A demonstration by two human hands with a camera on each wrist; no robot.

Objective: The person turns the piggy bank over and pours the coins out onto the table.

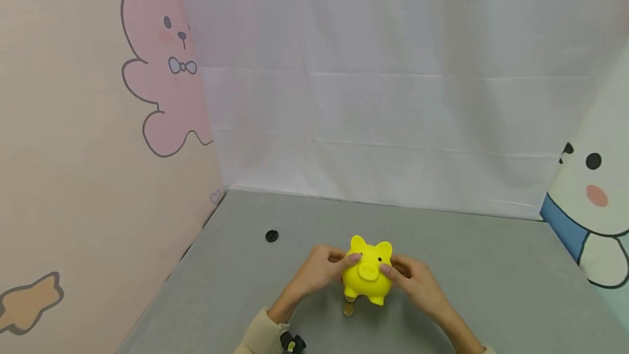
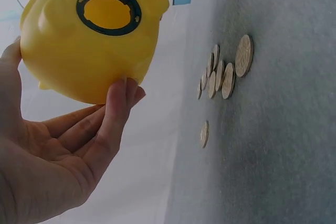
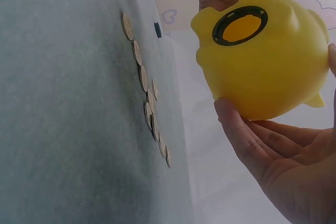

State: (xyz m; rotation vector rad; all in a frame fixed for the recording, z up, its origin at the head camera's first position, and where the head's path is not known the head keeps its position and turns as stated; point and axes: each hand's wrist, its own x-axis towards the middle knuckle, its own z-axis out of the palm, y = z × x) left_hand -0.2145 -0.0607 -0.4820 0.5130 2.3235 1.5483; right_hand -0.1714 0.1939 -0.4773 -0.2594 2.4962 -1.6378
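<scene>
A yellow piggy bank (image 1: 367, 283) is held up over the grey table between both hands, its snout toward the head camera. My left hand (image 1: 319, 271) grips one side with the thumb on the face, and my right hand (image 1: 415, 280) grips the other side the same way. In both wrist views the round black-rimmed hole (image 2: 108, 11) in its belly is uncovered and faces down toward the table. Several gold-coloured coins (image 3: 144, 78) lie on the table below; in the head view the bank hides most of them, and one coin (image 1: 348, 309) shows beneath it.
A round black plug (image 1: 272, 236) lies on the grey table (image 1: 221, 283), farther back and left of the hands. A white cloth (image 1: 373, 92) hangs behind the table, with cartoon-printed panels on the left and right sides.
</scene>
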